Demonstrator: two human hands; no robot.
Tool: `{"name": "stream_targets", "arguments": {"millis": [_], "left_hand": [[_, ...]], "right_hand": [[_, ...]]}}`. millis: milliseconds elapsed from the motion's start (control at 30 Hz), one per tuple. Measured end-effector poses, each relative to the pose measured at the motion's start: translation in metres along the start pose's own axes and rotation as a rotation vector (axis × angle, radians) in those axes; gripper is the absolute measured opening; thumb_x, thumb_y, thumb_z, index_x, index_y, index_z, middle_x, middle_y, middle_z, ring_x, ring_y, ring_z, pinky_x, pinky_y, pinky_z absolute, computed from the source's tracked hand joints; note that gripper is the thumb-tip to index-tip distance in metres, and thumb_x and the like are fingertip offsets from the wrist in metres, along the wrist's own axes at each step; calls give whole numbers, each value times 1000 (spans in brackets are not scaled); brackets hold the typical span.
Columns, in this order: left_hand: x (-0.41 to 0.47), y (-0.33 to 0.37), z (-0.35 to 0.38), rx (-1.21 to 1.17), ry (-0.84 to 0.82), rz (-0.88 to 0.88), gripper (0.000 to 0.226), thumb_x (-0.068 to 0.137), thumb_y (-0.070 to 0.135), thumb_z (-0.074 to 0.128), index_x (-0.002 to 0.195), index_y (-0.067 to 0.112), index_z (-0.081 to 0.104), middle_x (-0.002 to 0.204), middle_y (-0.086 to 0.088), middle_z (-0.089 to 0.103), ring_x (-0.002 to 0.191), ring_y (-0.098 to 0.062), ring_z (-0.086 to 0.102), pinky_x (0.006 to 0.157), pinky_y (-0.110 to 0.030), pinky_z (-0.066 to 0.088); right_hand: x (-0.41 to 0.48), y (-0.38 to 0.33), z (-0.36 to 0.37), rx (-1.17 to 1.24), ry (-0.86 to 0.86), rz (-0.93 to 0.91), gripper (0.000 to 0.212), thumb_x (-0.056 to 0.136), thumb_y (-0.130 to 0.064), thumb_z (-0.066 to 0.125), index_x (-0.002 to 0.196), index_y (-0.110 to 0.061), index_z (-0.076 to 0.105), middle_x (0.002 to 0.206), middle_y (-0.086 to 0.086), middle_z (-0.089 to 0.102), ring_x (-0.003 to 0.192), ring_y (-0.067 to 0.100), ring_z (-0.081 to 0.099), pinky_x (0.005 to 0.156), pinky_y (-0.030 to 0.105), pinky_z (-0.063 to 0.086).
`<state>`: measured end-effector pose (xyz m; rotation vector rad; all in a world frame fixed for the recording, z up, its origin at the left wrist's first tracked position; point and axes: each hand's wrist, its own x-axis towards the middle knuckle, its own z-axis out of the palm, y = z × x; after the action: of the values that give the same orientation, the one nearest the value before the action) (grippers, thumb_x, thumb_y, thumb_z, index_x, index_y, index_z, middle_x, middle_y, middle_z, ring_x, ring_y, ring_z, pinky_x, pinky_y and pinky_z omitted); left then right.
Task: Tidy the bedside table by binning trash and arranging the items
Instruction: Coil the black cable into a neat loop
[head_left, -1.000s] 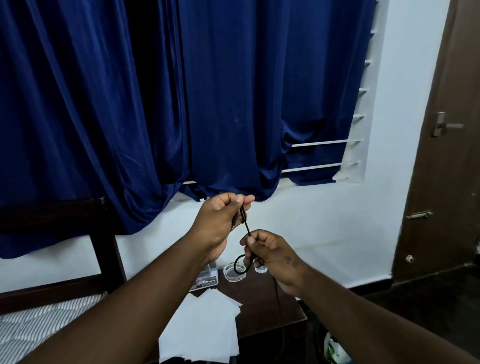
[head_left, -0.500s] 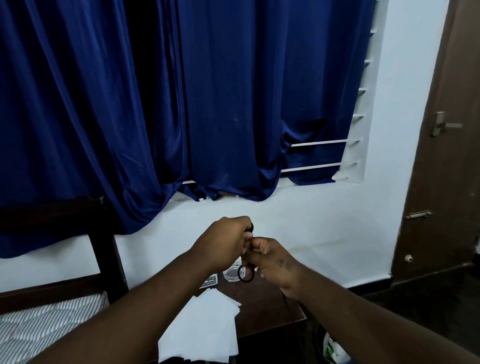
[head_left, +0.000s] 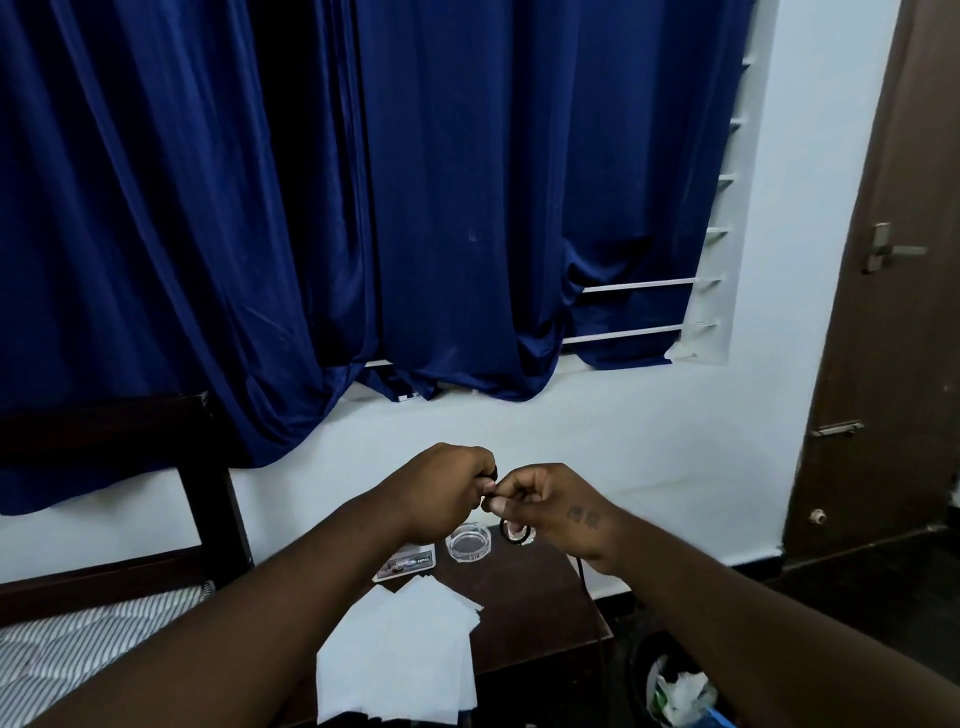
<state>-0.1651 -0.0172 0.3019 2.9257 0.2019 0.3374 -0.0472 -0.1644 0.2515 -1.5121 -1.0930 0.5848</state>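
Both hands meet above the dark wooden bedside table (head_left: 545, 623), fingertips almost touching. My left hand (head_left: 447, 488) pinches one end of a thin black cable (head_left: 503, 531). My right hand (head_left: 550, 506) grips the cable wound into a small loop under its fingers, and a loose strand hangs down below the wrist. On the table lie several white sheets of paper (head_left: 405, 654), a small clear box with a label (head_left: 405, 564) and a round clear glass dish (head_left: 467, 543).
A dark bin with white and green trash (head_left: 675, 691) stands on the floor right of the table. A bed with a striped mattress (head_left: 78, 644) and dark headboard is at left. Blue curtains (head_left: 363, 208) hang behind, a brown door (head_left: 883, 364) at right.
Both hands dropped from chest height toward the table and came together. The long cable loop stretched between them has shrunk into a small coil held by my right hand.
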Motion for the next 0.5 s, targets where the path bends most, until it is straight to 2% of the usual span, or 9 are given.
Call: {"name": "stream_targets", "arguments": {"millis": [100,167,267,333,433,500], "left_hand": [[0,-1,-2,-43,-31,-11,15,104,23,53,99,18,66,92,5,67,87,-17,60,80,-35,49],[0,-1,-3,-74,-34,-24,14,104,24,54,96,19,65,92,3,69,85,-16,62,77,-34,49],[1,-2,-6,-87,9,-43,14,104,24,55,94,18,64,89,3,69,78,-11,58,69,-28,44],[1,-3,-7,-76,56,-49,15,103,23,56,91,17,63,88,1,69,78,-14,58,69,-32,44],[-1,-2,-5,-52,100,-60,18,103,21,56,85,20,57,84,4,64,79,-18,56,67,-32,39],[-3,-2,-4,-76,114,-64,15,103,20,56,89,19,59,85,3,63,79,-16,54,67,-31,37]], "right_hand": [[1,3,-7,-7,33,8,21,94,-20,71,98,0,73,79,4,69,68,11,61,64,24,44],[2,6,-10,19,33,1,22,97,-19,67,102,2,73,88,6,72,71,10,63,70,25,46],[2,10,-10,66,24,-5,20,100,-16,62,111,-2,73,92,6,71,78,10,66,69,20,47],[2,11,-10,138,41,-12,20,101,-10,58,114,-3,72,91,4,72,82,12,68,69,19,47],[2,10,-13,276,172,-16,18,97,1,61,110,-1,74,92,11,76,84,18,72,78,25,56],[3,11,-16,286,257,-30,16,91,5,68,105,3,74,93,16,77,83,20,74,78,24,59]]}}
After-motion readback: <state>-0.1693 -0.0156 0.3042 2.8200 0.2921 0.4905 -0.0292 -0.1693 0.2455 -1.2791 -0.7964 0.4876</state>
